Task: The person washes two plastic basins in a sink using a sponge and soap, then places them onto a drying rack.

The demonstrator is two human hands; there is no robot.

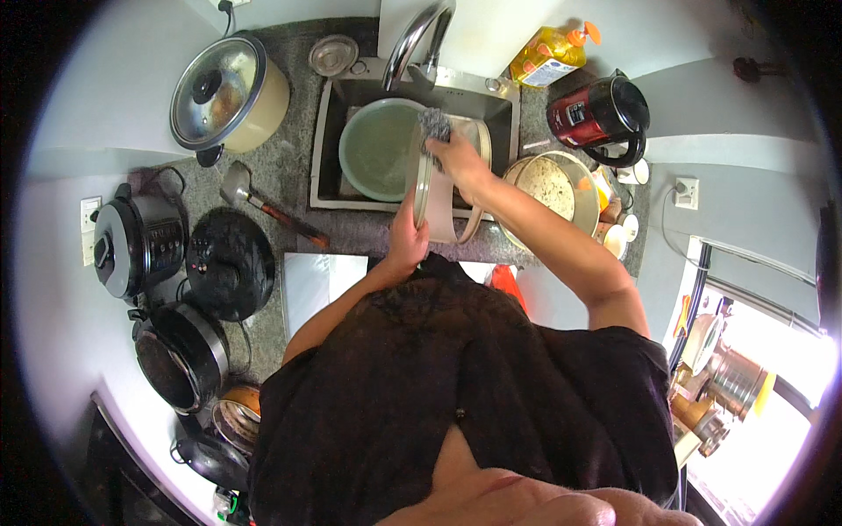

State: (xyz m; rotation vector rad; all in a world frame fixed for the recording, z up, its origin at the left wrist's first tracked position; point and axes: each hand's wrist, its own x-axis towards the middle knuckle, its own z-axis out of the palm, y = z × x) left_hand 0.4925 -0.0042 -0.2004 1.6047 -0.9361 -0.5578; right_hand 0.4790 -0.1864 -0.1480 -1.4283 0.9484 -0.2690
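My left hand (409,233) grips the near edge of a pale lid or shallow dish (423,187), tilted almost edge-on above the sink. My right hand (458,158) holds a grey scouring pad (435,123) against the upper part of that piece. Just behind it, a beige plastic container (445,220) leans over the front rim of the stainless steel sink (316,158), partly hidden by my right hand and forearm. In the sink is a round pale green basin (375,151) with cloudy liquid. The chrome faucet (416,39) arches over the back.
Right of the sink are a stained round container (549,187), a red electric kettle (592,118) and a yellow pump bottle (549,59). On the left, a lidded cream pot (230,98), a ladle (266,204), a multicooker (141,243) and a black round appliance (230,263) crowd the counter.
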